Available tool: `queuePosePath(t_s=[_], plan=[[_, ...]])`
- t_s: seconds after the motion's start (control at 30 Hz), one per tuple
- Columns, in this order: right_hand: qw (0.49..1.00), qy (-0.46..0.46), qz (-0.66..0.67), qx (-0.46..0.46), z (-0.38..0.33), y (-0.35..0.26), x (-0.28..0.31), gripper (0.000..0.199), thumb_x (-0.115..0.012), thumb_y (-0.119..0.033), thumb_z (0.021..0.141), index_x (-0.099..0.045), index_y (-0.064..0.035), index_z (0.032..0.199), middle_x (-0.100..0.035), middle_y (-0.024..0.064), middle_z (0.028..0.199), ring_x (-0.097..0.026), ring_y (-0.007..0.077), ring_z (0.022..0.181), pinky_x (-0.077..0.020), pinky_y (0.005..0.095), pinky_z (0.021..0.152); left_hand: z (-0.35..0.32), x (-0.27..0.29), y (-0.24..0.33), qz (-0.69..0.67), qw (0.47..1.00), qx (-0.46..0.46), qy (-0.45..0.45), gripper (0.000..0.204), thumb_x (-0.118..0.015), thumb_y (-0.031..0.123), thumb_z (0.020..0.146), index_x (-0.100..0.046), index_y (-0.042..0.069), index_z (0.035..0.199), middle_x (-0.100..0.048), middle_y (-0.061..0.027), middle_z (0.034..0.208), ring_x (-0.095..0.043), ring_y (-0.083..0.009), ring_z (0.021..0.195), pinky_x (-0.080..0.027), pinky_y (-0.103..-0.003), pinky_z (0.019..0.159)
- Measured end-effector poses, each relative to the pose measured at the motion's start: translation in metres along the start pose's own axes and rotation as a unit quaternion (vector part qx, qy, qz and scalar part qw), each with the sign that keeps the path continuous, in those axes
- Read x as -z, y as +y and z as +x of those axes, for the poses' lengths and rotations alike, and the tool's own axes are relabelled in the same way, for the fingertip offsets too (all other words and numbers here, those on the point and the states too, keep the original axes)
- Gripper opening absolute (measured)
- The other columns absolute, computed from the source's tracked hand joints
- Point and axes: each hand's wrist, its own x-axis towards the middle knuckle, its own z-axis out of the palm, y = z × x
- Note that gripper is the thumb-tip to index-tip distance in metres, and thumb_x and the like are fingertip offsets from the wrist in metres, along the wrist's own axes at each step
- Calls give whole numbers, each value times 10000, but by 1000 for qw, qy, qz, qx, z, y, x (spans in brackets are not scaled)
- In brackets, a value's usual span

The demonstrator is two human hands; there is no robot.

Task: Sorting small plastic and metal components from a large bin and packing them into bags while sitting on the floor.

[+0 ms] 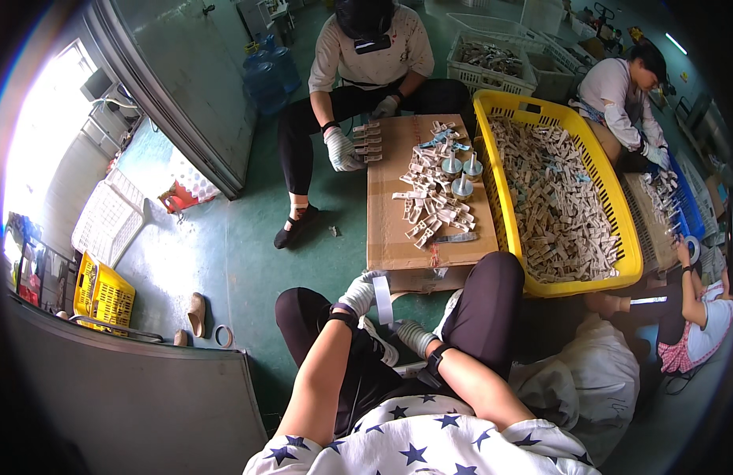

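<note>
Left gloved hand (358,294) holds, it seems, a pale strip (383,302) just before the near side of the cardboard box (392,226); the right hand (414,339) is near its lower end, gripping or not I cannot tell. Some clips (368,142) already lie lined at the far left, but the loose pile (424,180) and the full yellow basket (581,286) at right suggest much remains.

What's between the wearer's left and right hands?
In the head view, a pale flat strip, its upper end at the gloved left hand. Whether the gloved right hand touches its lower end isn't clear.
</note>
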Motion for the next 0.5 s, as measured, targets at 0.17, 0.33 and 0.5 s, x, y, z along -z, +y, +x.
queuePosePath(t_s=[0.17,0.33,0.5], plan=[[1000,-1,-16,-8,5,3,-2,384,-482,-323,928,-642,6,1043,-675,167,967,-627,281,862,-463,370,786,0,3,1,-16,1000,4,-7,118,-627,79,865,-660,36,970,-672,-52,846,-645,-197,707,-545,-352,638],[1000,4,-21,-3,7,10,-2,387,-476,-324,927,-644,6,1039,-676,174,974,-631,293,882,-463,374,794,-1,-1,2,-15,1000,9,3,114,-629,79,864,-662,37,965,-671,-51,844,-644,-197,704,-544,-351,638],[998,-10,-53,16,12,15,-4,387,-451,-320,932,-647,-6,1045,-668,195,1005,-632,326,940,-460,381,813,0,0,1,-28,1000,13,1,119,-632,88,864,-666,39,967,-673,-56,846,-645,-197,702,-543,-349,631]])
